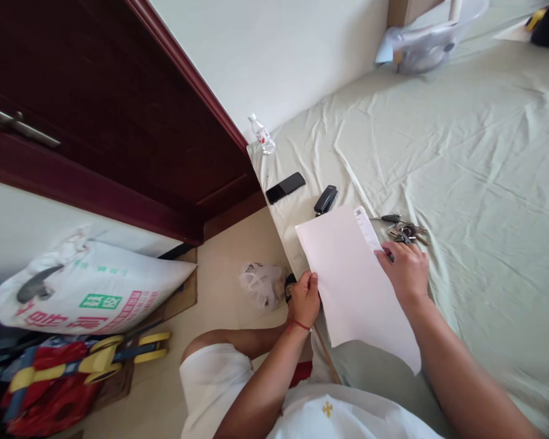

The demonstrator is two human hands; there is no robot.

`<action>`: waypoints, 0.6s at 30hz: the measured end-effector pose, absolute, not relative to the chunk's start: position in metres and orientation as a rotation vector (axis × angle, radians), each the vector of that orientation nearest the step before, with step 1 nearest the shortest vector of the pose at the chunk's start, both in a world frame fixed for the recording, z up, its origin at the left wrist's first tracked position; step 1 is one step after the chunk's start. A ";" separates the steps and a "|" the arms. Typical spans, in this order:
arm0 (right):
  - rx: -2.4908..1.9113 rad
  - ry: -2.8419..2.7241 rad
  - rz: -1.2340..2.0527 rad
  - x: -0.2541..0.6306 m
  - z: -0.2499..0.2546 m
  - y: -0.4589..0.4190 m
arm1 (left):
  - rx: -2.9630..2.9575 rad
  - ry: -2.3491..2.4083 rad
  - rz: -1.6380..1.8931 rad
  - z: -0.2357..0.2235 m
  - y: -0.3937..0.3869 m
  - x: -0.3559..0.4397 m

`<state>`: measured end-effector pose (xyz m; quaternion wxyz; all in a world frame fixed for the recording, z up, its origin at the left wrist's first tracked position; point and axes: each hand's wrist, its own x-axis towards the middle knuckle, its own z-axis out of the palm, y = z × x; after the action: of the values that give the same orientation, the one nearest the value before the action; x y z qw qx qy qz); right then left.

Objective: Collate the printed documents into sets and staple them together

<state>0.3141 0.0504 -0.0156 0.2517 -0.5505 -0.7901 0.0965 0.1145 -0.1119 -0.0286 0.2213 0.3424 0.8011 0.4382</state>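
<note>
My left fingers gripped the paper over the sheet's edge, apparently steadying it; my right fingers touched its opposite side, their grip unclear, beside the keys.

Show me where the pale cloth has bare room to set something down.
Bare but wrinkled: the cloth between the keys and plastic container. Crowded: the edge by the bottle, phone, stapler, paper and left hand; the right hand borders the keys.

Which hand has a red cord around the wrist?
The left hand, gripping the white paper, wears the red cord; the right hand, beside the keys, has none.
</note>
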 end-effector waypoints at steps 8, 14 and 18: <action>-1.443 -2.117 0.397 0.316 -0.018 0.055 | 0.912 2.197 1.222 -0.029 -0.109 0.118; -1.453 -2.098 0.615 0.325 -0.016 0.058 | 0.969 2.185 1.216 -0.016 -0.109 0.122; -1.431 -2.083 0.715 0.330 -0.024 0.056 | 0.964 2.175 1.233 -0.023 -0.107 0.122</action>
<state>0.3303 0.0560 -0.0243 0.2546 -0.5270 -0.7670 0.2631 0.1224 -0.1073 -0.0233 0.2289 0.3502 0.7901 0.4480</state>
